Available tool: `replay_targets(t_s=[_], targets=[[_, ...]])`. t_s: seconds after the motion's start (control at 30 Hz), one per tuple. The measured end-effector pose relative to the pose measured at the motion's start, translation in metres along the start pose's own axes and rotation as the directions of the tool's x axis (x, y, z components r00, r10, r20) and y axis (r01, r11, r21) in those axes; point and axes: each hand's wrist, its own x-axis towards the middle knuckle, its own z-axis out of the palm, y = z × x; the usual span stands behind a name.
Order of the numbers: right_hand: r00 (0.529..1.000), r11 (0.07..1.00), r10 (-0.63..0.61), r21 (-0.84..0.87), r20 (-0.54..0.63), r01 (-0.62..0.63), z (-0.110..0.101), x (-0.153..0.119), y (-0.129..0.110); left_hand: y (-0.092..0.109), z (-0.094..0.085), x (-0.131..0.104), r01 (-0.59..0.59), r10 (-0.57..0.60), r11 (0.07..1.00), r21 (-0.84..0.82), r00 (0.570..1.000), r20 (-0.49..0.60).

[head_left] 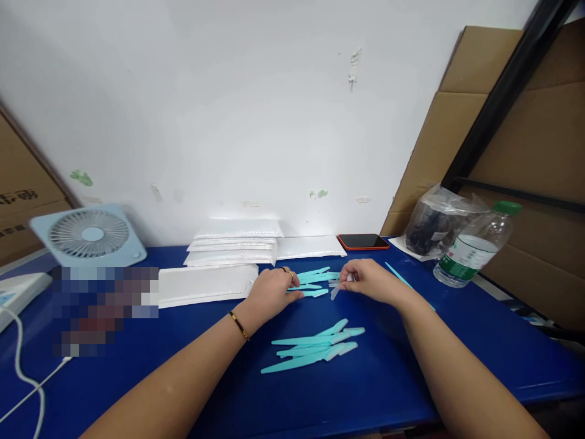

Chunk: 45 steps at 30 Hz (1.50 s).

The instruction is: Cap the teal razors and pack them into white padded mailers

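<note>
My left hand [269,292] is closed, with thumb and fingertips at the handle ends of several turquoise eyebrow razors [315,277] lying on the blue table. My right hand [365,279] pinches a small whitish clear plastic cap [350,277] by the blade ends of that group. Loose clear caps [334,291] lie just under its fingertips. Nearer to me is a second bunch of eyebrow razors [311,349], loosely fanned, blades to the right. One more turquoise razor [398,274] lies partly hidden behind my right forearm.
White padded mailers [233,244] are stacked by the wall, with more mailers [201,286] to the left. A phone [363,242] lies behind my right hand. A water bottle [473,247] and a bagged cup [429,222] stand right. A fan [91,235] is far left, near a white cable [39,387].
</note>
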Motion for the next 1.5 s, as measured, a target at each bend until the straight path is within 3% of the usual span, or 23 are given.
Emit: replay_targets(t_s=[0.1, 0.2, 0.33, 0.5, 0.63, 0.73, 0.8, 0.9, 0.97, 1.07, 1.17, 1.27, 1.37, 1.43, 1.5], targets=[[0.985, 0.992, -0.111, 0.070, 0.131, 0.102, -0.004, -0.004, -0.002, 0.001, 0.004, -0.002, -0.012, 0.012, 0.998, -0.069, 1.000, 0.012], [0.907, 0.964, -0.265, 0.098, 0.326, 0.247, 0.003, -0.006, -0.011, 0.006, 0.004, -0.009, -0.042, 0.060, 0.990, -0.137, 0.990, 0.127], [0.865, 0.958, -0.279, 0.058, 0.416, 0.281, 0.014, -0.003, -0.018, 0.014, 0.004, -0.017, -0.099, 0.133, 0.980, -0.171, 0.970, 0.205], [0.893, 0.960, -0.270, 0.037, 0.361, 0.276, 0.013, -0.003, -0.017, 0.013, 0.004, -0.014, -0.109, 0.136, 0.985, -0.131, 0.966, 0.218], [0.971, 0.981, -0.189, -0.016, 0.146, 0.194, 0.002, -0.002, -0.004, 0.008, -0.001, -0.006, -0.076, 0.076, 0.997, -0.010, 0.996, 0.044], [0.993, 0.993, -0.116, -0.017, 0.026, 0.117, -0.006, -0.002, 0.003, 0.007, -0.008, -0.008, -0.050, 0.049, 0.998, -0.030, 0.998, -0.035], [0.992, 0.993, -0.121, 0.010, 0.044, 0.120, -0.009, -0.004, 0.002, 0.009, -0.012, -0.013, -0.120, 0.126, 0.988, -0.098, 0.990, 0.064], [0.972, 0.982, -0.188, 0.058, 0.143, 0.181, -0.010, -0.007, -0.007, 0.014, -0.015, -0.021, -0.206, 0.254, 0.960, -0.189, 0.925, 0.282], [0.945, 0.972, -0.232, 0.095, 0.229, 0.216, -0.009, -0.009, -0.015, 0.016, -0.014, -0.023, -0.172, 0.232, 0.965, -0.196, 0.909, 0.347], [0.897, 0.962, -0.269, 0.135, 0.352, 0.236, -0.003, -0.010, -0.024, 0.015, -0.009, -0.020, -0.079, 0.131, 0.981, -0.176, 0.942, 0.310], [0.886, 0.962, -0.272, 0.118, 0.375, 0.246, 0.005, -0.007, -0.024, 0.010, -0.003, -0.013, -0.050, 0.088, 0.984, -0.170, 0.971, 0.220], [0.931, 0.973, -0.233, 0.064, 0.282, 0.224, 0.008, -0.002, -0.016, 0.002, -0.001, -0.007, -0.033, 0.046, 0.993, -0.116, 0.992, 0.117], [0.988, 0.993, -0.118, 0.015, 0.099, 0.117, 0.003, 0.000, -0.006, -0.002, -0.001, -0.005, 0.018, -0.017, 0.998, -0.060, 1.000, 0.012], [0.997, 0.997, -0.074, -0.007, 0.008, 0.074, -0.004, -0.002, -0.004, 0.001, -0.003, -0.007, 0.025, -0.027, 0.997, -0.073, 0.999, -0.017], [0.992, 0.995, -0.104, 0.006, 0.069, 0.104, -0.010, -0.006, -0.006, 0.006, -0.005, -0.011, -0.006, 0.008, 0.993, -0.117, 1.000, 0.013]])
